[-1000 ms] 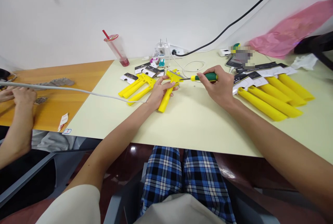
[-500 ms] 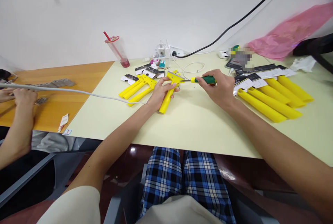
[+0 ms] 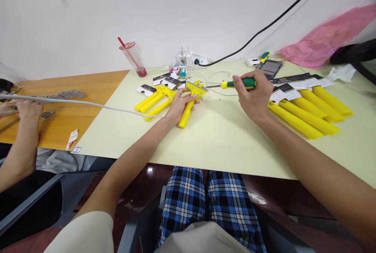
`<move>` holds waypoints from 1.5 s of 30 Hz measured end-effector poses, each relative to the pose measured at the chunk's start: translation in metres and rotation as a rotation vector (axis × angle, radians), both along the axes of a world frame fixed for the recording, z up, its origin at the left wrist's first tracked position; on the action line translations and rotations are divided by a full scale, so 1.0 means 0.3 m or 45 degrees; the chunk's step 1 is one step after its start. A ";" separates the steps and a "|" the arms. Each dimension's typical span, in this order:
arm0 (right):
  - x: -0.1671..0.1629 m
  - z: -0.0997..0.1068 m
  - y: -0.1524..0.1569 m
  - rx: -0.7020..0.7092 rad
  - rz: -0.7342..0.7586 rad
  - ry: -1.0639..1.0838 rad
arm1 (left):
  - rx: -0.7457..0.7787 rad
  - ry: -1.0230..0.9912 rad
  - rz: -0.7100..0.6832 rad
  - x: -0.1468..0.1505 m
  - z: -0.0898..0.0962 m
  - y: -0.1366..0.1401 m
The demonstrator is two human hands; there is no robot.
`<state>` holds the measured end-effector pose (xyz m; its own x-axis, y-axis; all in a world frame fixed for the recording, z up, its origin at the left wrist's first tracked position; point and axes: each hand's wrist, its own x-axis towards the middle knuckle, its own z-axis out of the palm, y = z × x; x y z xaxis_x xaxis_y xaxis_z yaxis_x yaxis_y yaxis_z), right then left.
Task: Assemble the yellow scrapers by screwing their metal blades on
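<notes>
My left hand is wrapped round a yellow scraper, its handle pointing down toward me. The scraper's wide head tilts up and to the right. In my right hand is a screwdriver with a green and yellow handle. The screwdriver's shaft points left, its tip close to the right end of the scraper head; whether they touch I cannot tell. Just left of my left hand lie several more yellow scrapers beside black-and-white cards.
Yellow handle-shaped pieces with cards lie at the right. Behind stand a cup with a straw, a power strip and a phone. A grey cable crosses from the left. Another person's hand works at the wooden table.
My right hand has drawn the screwdriver back to the right and slightly up, its tip moving away from the scraper head. My left hand has barely moved.
</notes>
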<state>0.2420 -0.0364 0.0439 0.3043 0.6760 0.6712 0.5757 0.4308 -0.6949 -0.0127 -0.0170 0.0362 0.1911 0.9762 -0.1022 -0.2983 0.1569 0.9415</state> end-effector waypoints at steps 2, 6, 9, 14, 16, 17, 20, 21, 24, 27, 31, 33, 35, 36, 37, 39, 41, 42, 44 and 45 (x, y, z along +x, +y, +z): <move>0.004 -0.011 0.023 -0.010 0.008 0.133 | 0.003 -0.012 -0.020 -0.005 0.000 0.003; 0.009 -0.034 0.076 -0.110 0.100 0.460 | -0.016 -0.052 -0.095 -0.009 0.019 -0.007; 0.009 -0.032 0.098 -0.247 0.218 0.751 | -0.018 -0.124 -0.178 -0.014 0.049 -0.026; 0.008 -0.009 0.091 -0.517 0.513 1.237 | -0.075 -0.302 -0.288 -0.034 0.080 -0.046; 0.007 -0.006 0.087 -0.578 0.558 1.371 | -0.097 -0.355 -0.306 -0.045 0.082 -0.048; 0.006 -0.005 0.087 -0.599 0.565 1.417 | -0.101 -0.374 -0.313 -0.050 0.081 -0.049; 0.003 0.000 0.090 -0.614 0.556 1.540 | -0.102 -0.407 -0.346 -0.062 0.077 -0.047; 0.003 0.004 0.091 -0.612 0.548 1.588 | -0.099 -0.416 -0.355 -0.064 0.076 -0.044; 0.002 0.021 0.091 -0.630 0.582 1.712 | -0.101 -0.449 -0.349 -0.069 0.070 -0.032; 0.006 0.033 0.085 -0.638 0.657 1.711 | -0.112 -0.486 -0.272 -0.072 0.064 -0.013; 0.006 0.023 0.077 -0.585 0.743 1.550 | -0.082 -0.474 -0.106 -0.075 0.058 0.010; -0.002 0.010 0.069 -0.577 0.840 1.459 | -0.051 -0.444 -0.042 -0.074 0.054 0.018; -0.022 0.001 0.055 -0.616 0.935 1.390 | -0.024 -0.431 -0.005 -0.069 0.048 0.022; -0.035 -0.002 0.045 -0.647 0.968 1.359 | -0.018 -0.427 0.000 -0.064 0.045 0.022; -0.052 -0.003 0.033 -0.679 0.991 1.323 | -0.019 -0.418 -0.005 -0.058 0.042 0.021; -0.090 -0.002 0.007 -0.741 1.005 1.244 | -0.033 -0.388 -0.041 -0.039 0.034 0.013; -0.127 -0.003 -0.017 -0.794 0.998 1.184 | -0.044 -0.358 -0.111 -0.013 0.022 0.000; -0.141 -0.004 -0.027 -0.810 0.997 1.166 | -0.040 -0.345 -0.155 0.002 0.014 -0.008; -0.159 -0.009 -0.038 -0.821 1.014 1.143 | 0.002 -0.318 -0.240 0.033 -0.010 -0.024; -0.161 -0.013 -0.040 -0.823 1.026 1.132 | 0.036 -0.292 -0.263 0.047 -0.025 -0.031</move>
